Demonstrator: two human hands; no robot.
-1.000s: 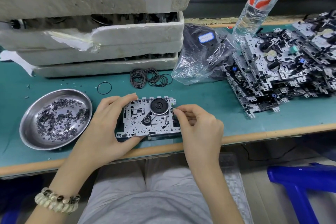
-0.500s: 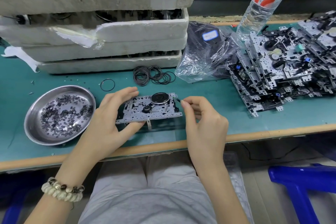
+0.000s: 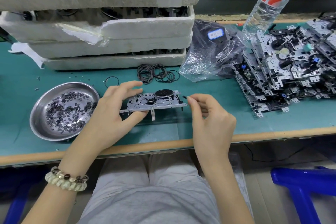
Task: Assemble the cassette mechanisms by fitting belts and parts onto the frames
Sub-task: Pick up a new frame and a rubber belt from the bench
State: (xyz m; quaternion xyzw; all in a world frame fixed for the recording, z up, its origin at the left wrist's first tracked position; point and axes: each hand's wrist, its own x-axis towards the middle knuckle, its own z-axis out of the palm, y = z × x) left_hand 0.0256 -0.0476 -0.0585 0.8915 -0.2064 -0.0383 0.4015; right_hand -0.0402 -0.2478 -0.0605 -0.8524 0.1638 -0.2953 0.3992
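A grey metal cassette frame (image 3: 143, 103) with a black flywheel (image 3: 163, 93) on top is lifted off the green mat and tilted nearly edge-on to me. My left hand (image 3: 112, 112) grips its left end, thumb underneath and fingers spread above. My right hand (image 3: 209, 114) is at the frame's right end, its fingertips pinched together at a small black part (image 3: 184, 97). Several loose black rubber belts (image 3: 158, 75) lie behind the frame, and a single belt (image 3: 111, 82) lies left of them.
A steel bowl (image 3: 41, 129) with several small washers sits at the left. Stacked foam trays (image 3: 109, 29) stand behind. A plastic bag (image 3: 211, 54), a water bottle (image 3: 269, 3) and a pile of finished mechanisms (image 3: 291, 71) fill the right. The bench's front edge (image 3: 272, 133) is close.
The frame has been raised from lying flat on the mat and tilted toward edge-on. My right hand stays pinched at its right end.
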